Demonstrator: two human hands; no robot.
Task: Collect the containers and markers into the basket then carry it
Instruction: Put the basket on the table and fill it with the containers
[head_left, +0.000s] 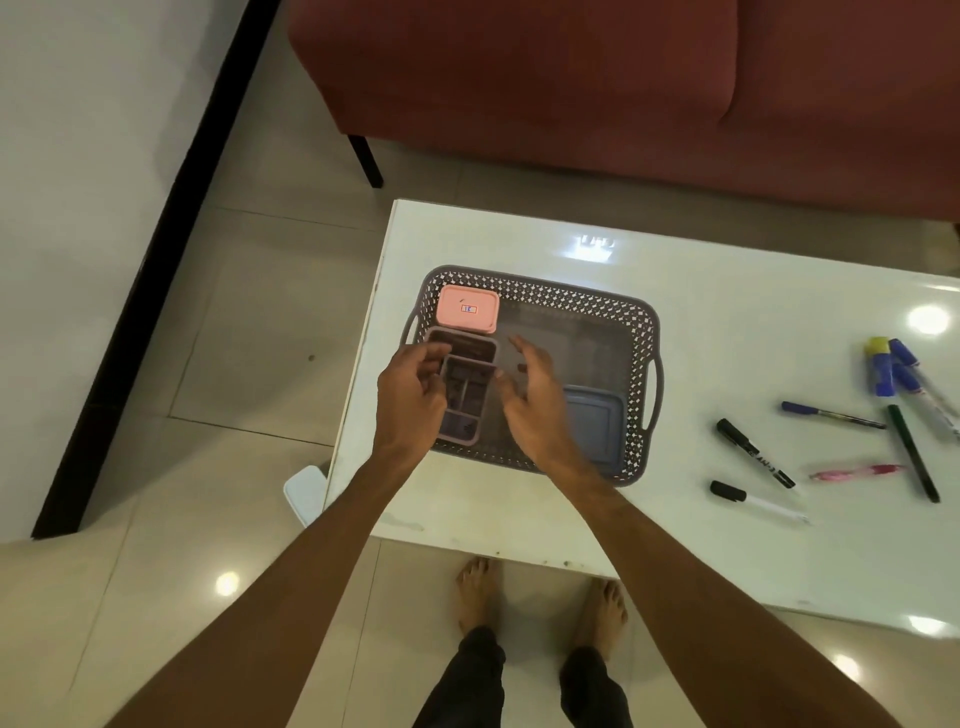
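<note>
Over the basket: left hand, right hand.

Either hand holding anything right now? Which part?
Left hand grips the purple divided container by its left rim; right hand open, holding nothing.

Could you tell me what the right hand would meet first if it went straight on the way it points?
Probably the right hand meets the pink container, else the basket's far wall; depth unclear.

White glossy table; red sofa behind; tiled floor; black strip along wall.
</note>
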